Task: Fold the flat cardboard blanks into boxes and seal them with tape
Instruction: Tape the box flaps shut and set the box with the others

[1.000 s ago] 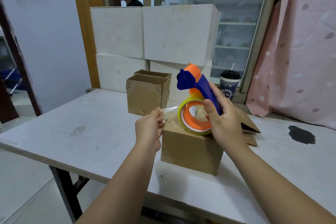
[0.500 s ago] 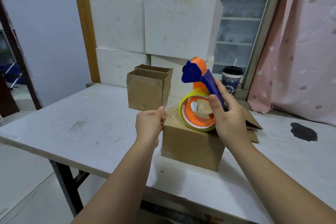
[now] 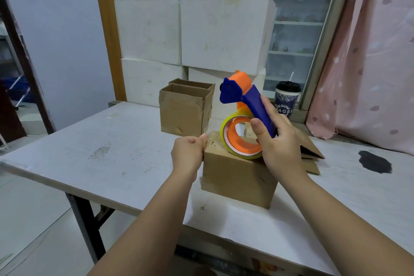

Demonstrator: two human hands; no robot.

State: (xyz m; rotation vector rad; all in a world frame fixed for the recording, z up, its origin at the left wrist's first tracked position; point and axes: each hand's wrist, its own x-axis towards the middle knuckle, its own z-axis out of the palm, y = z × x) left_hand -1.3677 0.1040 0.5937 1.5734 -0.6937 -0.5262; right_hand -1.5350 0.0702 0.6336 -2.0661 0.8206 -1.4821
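A closed brown cardboard box [image 3: 237,181] sits on the white table [image 3: 112,154] in front of me. My right hand [image 3: 277,145] grips the blue handle of a blue-and-orange tape dispenser [image 3: 244,116], whose yellow-rimmed roll rests on the box top. My left hand [image 3: 188,152] is curled at the box's upper left edge, thumb against the corner, pinching the clear tape end there. The tape itself is barely visible. Behind stand two open brown boxes [image 3: 186,110].
Flat cardboard blanks [image 3: 311,154] lie right of the box. A lidded paper cup [image 3: 286,98] with a straw stands on the sill. Large white boxes [image 3: 195,33] are stacked at the back. A dark stain [image 3: 374,161] marks the table's right side. A person stands beyond the doorway.
My left hand came down from holding the stretched tape in the air to the box's upper left edge. The dispenser roll lowered onto the box top.
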